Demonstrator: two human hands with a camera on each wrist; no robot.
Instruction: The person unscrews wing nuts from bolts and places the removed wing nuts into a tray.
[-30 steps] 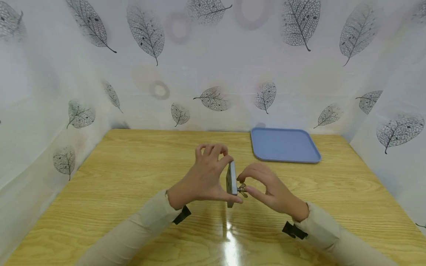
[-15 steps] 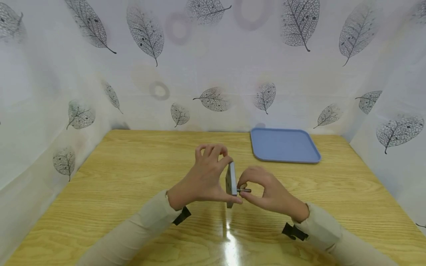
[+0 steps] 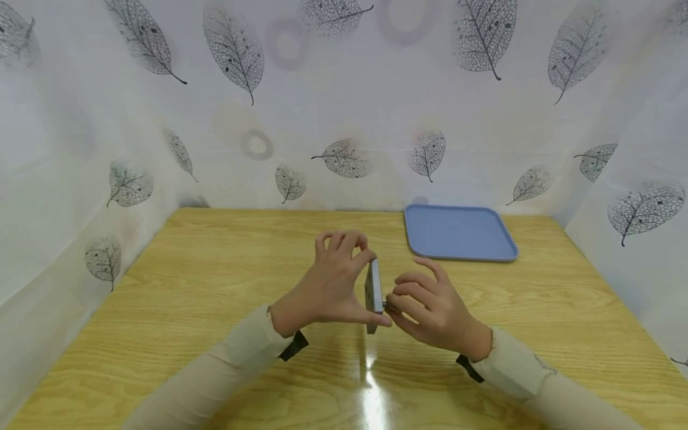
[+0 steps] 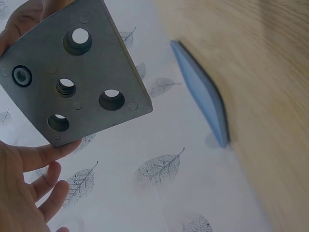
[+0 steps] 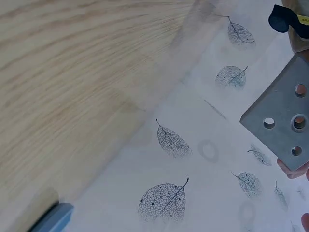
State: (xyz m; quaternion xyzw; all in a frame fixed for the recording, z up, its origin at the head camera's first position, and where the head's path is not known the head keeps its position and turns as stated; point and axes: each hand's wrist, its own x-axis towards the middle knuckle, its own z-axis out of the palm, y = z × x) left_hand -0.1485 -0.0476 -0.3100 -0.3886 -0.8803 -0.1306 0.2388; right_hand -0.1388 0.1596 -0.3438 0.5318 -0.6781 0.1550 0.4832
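Note:
My left hand (image 3: 333, 289) holds a square grey metal plate (image 3: 374, 286) on edge above the table, thumb at its lower edge and a finger at its top. In the left wrist view several round holes pass through the plate, and a socket-head bolt (image 4: 22, 76) sits in one. Its shank juts from the plate's right face toward my right hand (image 3: 438, 307). That hand's fingertips pinch the brass-coloured wing nut on the shank, mostly hiding it. The right wrist view shows part of the plate at its right edge, without the pinch.
A blue tray (image 3: 459, 233) lies at the back right of the wooden table (image 3: 242, 257). A white leaf-printed curtain (image 3: 215, 149) stands behind and on both sides. Light glares off the tabletop below the plate.
My right hand has shifted its fingers round the wing nut, which has turned; other fingers now fan upward. The left hand and plate have stayed in place.

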